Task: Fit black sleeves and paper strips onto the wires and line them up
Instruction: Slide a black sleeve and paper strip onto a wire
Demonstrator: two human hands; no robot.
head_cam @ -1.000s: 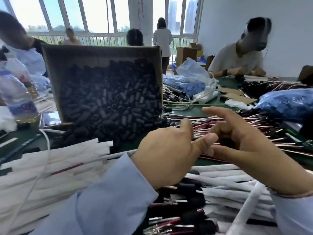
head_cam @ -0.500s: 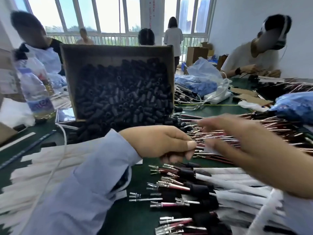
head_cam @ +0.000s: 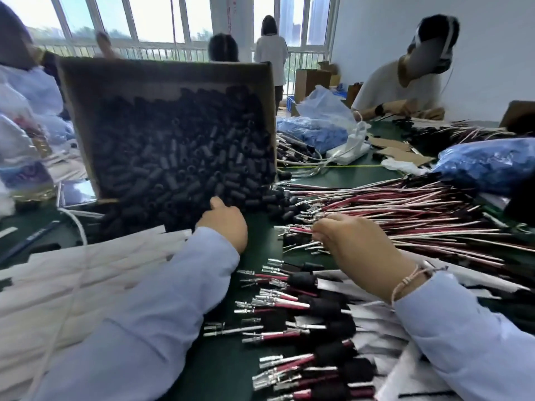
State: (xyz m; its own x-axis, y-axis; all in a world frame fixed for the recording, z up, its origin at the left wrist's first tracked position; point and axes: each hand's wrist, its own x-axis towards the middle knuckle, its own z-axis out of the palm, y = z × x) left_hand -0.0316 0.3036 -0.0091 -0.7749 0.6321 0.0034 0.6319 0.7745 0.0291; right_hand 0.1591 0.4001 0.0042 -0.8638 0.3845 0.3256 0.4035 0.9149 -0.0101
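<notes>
A tilted cardboard box (head_cam: 86,91) holds several black sleeves (head_cam: 185,166) that spill onto the green table. My left hand (head_cam: 224,222) reaches into the spill at the box's lower edge; its fingertips are hidden among the sleeves. My right hand (head_cam: 356,244) pinches red and white wires with metal terminals (head_cam: 295,230) at the near end of a big loose wire pile (head_cam: 419,209). Finished wires with sleeves and paper strips (head_cam: 312,311) lie in a row close to me. White paper strips (head_cam: 86,273) are stacked at my left.
Blue plastic bags (head_cam: 486,163) and a white power strip (head_cam: 350,151) lie beyond the wire pile. A water bottle (head_cam: 20,157) stands at far left. Another person (head_cam: 405,88) works across the table; others stand by the windows.
My left hand moved from the wires leftward and forward to the spilled sleeves. My right hand dropped onto the wire ends and pinched some. The view tilted down.
</notes>
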